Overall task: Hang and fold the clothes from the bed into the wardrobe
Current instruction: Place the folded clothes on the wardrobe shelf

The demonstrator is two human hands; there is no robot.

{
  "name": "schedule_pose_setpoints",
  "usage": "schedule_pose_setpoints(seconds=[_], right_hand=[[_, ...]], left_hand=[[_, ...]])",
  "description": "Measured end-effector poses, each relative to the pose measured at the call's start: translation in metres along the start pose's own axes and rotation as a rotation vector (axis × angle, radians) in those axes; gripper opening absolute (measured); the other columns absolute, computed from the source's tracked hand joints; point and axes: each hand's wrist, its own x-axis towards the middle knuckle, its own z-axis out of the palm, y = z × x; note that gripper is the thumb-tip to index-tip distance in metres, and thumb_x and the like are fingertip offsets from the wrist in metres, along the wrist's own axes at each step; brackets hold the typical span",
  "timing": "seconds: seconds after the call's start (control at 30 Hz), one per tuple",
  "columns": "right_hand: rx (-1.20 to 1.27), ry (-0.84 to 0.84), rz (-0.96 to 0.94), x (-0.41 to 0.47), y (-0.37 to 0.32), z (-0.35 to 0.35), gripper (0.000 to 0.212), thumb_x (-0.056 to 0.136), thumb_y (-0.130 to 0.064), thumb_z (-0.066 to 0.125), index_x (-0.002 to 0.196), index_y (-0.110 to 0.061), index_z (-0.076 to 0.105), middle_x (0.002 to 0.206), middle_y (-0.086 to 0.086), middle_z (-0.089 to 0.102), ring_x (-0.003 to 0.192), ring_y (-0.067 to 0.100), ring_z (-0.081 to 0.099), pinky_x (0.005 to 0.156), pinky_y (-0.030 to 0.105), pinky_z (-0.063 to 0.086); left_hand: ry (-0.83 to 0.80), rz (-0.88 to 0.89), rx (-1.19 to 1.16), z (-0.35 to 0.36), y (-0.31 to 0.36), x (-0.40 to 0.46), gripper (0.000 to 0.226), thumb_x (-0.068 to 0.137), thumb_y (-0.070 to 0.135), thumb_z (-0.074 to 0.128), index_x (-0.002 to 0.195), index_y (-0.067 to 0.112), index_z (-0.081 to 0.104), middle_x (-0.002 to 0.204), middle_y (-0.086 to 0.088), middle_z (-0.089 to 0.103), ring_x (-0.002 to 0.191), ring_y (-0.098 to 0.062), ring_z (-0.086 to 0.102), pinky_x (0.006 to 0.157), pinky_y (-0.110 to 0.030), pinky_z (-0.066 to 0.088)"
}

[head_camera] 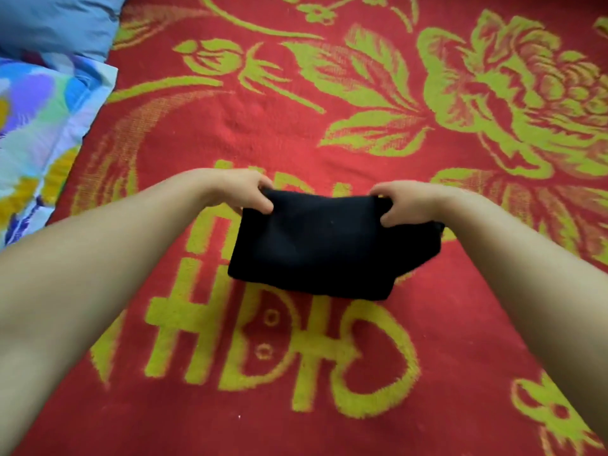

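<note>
Black garment [316, 248]: folded into compact rectangle, lying mid-bed on red blanket [329, 143] with yellow-green floral pattern. Left hand [240, 192]: fingers curled, pinching far left corner. Right hand [408, 202]: fingers curled, pinching far right corner. Blue pillow [56, 24], patterned bedding [36, 126]: far left.

Black garment [316, 248], plain. Red bed blanket [296, 133] with yellow-green flowers, lettering (near middle). Far left: blue pillow [56, 21]; multicoloured floral sheet [36, 126].
</note>
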Motion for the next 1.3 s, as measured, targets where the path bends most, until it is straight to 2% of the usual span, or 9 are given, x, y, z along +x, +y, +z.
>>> schedule_pose_setpoints(seconds=[0.1, 0.2, 0.33, 0.53, 0.83, 0.93, 1.03, 1.17, 1.3], right_hand=[[0.069, 0.304, 0.133, 0.037, -0.006, 0.023, 0.051, 0.093, -0.019, 0.045, 0.143, -0.025, 0.039, 0.143, 0.006, 0.044, 0.132, 0.029, 0.04, 0.11, 0.056, 0.027], [0.086, 0.423, 0.152, 0.044, -0.039, 0.066, 0.052, 0.102, -0.039, 0.024, 0.152, -0.029, 0.016, 0.161, -0.003, 0.01, 0.148, 0.024, -0.001, 0.109, 0.066, -0.004], [-0.014, 0.553, 0.103, 0.046, -0.067, 0.122, 0.064, 0.093, -0.047, -0.003, 0.153, -0.031, 0.009, 0.162, -0.004, -0.004, 0.147, 0.022, -0.014, 0.105, 0.068, -0.015], [0.16, 0.583, 0.222, 0.066, -0.029, 0.135, 0.053, 0.101, -0.045, 0.02, 0.151, -0.042, 0.001, 0.159, -0.01, -0.017, 0.144, 0.009, -0.023, 0.104, 0.07, -0.013], [0.015, 0.524, 0.295, 0.041, 0.008, 0.117, 0.055, 0.098, -0.047, 0.002, 0.151, -0.036, -0.008, 0.159, -0.014, -0.017, 0.147, 0.01, -0.007, 0.108, 0.066, -0.013], [0.032, 0.678, 0.307, 0.032, 0.002, 0.109, 0.064, 0.092, -0.047, -0.001, 0.153, -0.028, 0.001, 0.161, -0.007, -0.005, 0.148, 0.016, 0.0, 0.109, 0.064, -0.012], [0.012, 0.806, 0.119, 0.047, -0.062, 0.107, 0.058, 0.097, -0.04, 0.017, 0.152, -0.022, 0.022, 0.16, 0.001, 0.015, 0.148, 0.021, 0.007, 0.109, 0.061, -0.011], [-0.071, 0.55, 0.076, 0.066, -0.065, 0.123, 0.059, 0.097, -0.044, -0.001, 0.153, -0.028, 0.006, 0.162, -0.006, -0.001, 0.147, 0.012, -0.012, 0.112, 0.053, -0.016], [-0.111, 0.508, 0.097, 0.043, 0.001, 0.138, 0.067, 0.091, -0.05, -0.005, 0.153, -0.028, 0.004, 0.161, -0.009, -0.002, 0.145, 0.006, -0.012, 0.116, 0.049, -0.008]], left_hand=[[0.45, -0.037, 0.361, 0.011, -0.004, 0.04, 0.04, 0.088, 0.017, 0.055, 0.128, 0.018, 0.052, 0.124, -0.005, 0.056, 0.118, -0.026, 0.05, 0.1, -0.039, 0.038], [0.682, 0.048, 0.516, 0.065, 0.007, 0.052, 0.055, 0.098, 0.035, 0.04, 0.15, 0.022, 0.025, 0.158, -0.004, 0.021, 0.146, -0.021, 0.014, 0.114, -0.056, 0.0], [0.598, -0.026, 0.391, 0.128, 0.006, 0.049, 0.053, 0.101, 0.044, 0.016, 0.152, 0.032, 0.005, 0.161, 0.004, -0.005, 0.147, -0.015, -0.011, 0.113, -0.06, -0.008], [0.632, -0.097, 0.261, 0.13, -0.025, 0.07, 0.058, 0.098, 0.048, 0.02, 0.151, 0.036, -0.001, 0.16, 0.007, -0.01, 0.146, -0.013, -0.016, 0.111, -0.064, -0.002], [0.583, -0.232, 0.351, 0.088, -0.098, 0.046, 0.061, 0.098, 0.051, 0.01, 0.153, 0.028, -0.005, 0.159, 0.005, -0.013, 0.146, -0.012, -0.014, 0.115, -0.056, -0.007], [0.801, -0.031, 0.358, 0.092, -0.095, 0.03, 0.065, 0.096, 0.049, 0.014, 0.152, 0.018, 0.004, 0.158, 0.0, -0.003, 0.146, -0.014, -0.003, 0.116, -0.051, -0.006], [0.816, 0.185, 0.42, 0.115, -0.041, 0.043, 0.062, 0.096, 0.042, 0.022, 0.151, 0.013, 0.019, 0.158, -0.005, 0.014, 0.146, -0.018, 0.012, 0.116, -0.05, 0.003], [0.618, 0.07, 0.388, 0.133, -0.022, 0.061, 0.067, 0.091, 0.049, 0.0, 0.152, 0.026, 0.013, 0.161, 0.004, 0.003, 0.147, -0.01, -0.004, 0.117, -0.045, -0.007], [0.565, 0.013, 0.331, 0.125, -0.076, 0.041, 0.073, 0.086, 0.055, -0.004, 0.152, 0.03, 0.009, 0.16, 0.009, 0.002, 0.147, -0.008, -0.004, 0.117, -0.049, -0.005]])
